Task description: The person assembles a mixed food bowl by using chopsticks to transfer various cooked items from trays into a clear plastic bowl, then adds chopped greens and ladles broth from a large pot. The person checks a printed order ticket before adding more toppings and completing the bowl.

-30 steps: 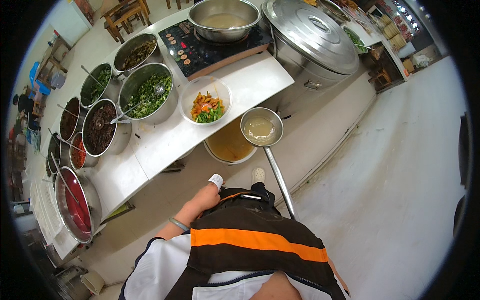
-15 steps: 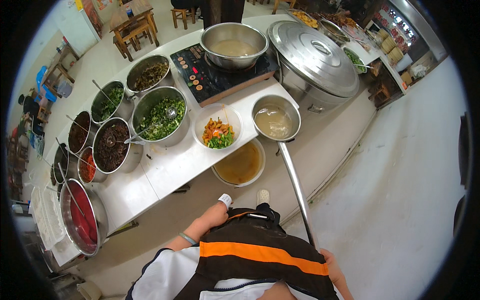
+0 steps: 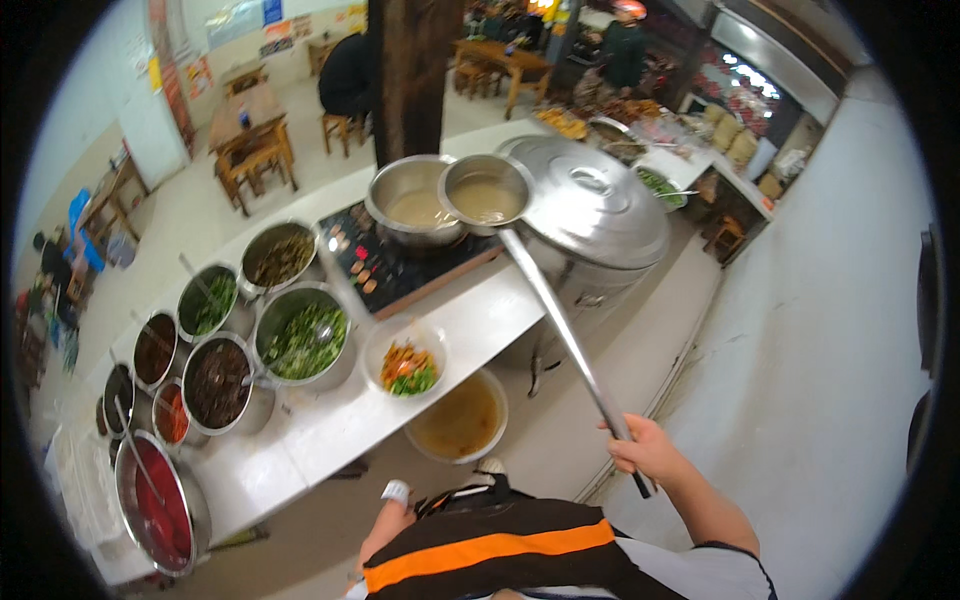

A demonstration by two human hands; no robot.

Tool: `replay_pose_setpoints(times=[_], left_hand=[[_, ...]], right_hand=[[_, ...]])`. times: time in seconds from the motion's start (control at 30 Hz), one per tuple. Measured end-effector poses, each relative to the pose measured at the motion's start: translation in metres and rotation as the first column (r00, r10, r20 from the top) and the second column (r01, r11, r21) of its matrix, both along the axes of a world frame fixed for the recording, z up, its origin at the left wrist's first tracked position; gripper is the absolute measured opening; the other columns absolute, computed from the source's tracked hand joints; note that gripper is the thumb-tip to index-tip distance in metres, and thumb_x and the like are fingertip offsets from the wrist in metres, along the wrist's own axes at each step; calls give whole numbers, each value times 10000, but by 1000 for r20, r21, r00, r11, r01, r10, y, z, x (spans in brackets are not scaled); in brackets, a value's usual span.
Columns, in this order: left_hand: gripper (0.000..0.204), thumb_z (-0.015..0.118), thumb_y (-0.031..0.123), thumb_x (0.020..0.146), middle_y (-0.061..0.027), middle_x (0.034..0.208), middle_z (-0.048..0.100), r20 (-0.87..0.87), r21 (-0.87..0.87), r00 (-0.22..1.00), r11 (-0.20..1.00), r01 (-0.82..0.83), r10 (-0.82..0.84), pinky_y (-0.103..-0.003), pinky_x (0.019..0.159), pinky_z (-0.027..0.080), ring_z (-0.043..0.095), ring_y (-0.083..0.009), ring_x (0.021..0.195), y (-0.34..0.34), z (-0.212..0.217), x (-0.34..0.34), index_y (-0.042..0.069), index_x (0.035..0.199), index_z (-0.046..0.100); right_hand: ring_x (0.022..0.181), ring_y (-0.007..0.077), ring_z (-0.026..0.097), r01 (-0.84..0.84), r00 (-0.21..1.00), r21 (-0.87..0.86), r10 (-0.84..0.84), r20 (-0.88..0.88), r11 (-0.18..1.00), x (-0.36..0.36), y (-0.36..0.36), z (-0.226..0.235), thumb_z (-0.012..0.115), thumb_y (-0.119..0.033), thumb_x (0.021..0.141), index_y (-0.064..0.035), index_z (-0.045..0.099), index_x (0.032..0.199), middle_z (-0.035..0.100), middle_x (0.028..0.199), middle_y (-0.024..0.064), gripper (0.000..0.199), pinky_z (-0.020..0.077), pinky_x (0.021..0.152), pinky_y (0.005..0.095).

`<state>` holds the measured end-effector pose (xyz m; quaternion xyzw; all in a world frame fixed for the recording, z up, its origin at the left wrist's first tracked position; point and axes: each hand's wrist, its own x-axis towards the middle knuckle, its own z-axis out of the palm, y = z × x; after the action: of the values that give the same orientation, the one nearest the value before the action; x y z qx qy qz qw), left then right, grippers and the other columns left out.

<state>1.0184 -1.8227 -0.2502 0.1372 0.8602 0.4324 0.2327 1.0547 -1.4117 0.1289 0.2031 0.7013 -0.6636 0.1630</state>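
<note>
Right hand (image 3: 645,450) wraps the ladle (image 3: 562,330) near its handle's end, likely for reach, liquid-filled cup overlapping the steel bowl (image 3: 388,205) near the counter's (image 3: 490,328) far edge; left hand's (image 3: 388,528) grip: can't tell.

Remotely I saw a shiny metal ladle (image 3: 562,330) from twelve o'clock to five, a glossy metal lid (image 3: 600,205) near two, a smooth plastic bowl (image 3: 438,348) at eight and a matt cloth apron (image 3: 490,550) at six.
</note>
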Motion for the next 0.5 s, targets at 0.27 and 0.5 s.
replay_pose_setpoints(times=[0.27, 0.5], left_hand=[[507, 472, 251, 848, -255, 1115, 572, 633, -146, 685, 925, -350, 359, -513, 812, 462, 578, -425, 992, 2, -105, -30, 157, 1344, 433], [517, 448, 372, 900, -241, 1205, 549, 826, -276, 314, 822, -498, 468, -550, 831, 446, 569, -422, 1044, -6, -177, -29, 218, 1390, 388]], right_hand=[[477, 77, 472, -78, 987, 124, 94, -129, 989, -100, 39, -12, 614, -42, 808, -23, 561, 1019, 506, 629, -5, 218, 381, 438, 242], [490, 74, 493, -133, 962, 269, 190, -196, 954, -151, 60, -20, 627, -83, 792, -49, 559, 880, 524, 625, -3, 116, 396, 434, 244]])
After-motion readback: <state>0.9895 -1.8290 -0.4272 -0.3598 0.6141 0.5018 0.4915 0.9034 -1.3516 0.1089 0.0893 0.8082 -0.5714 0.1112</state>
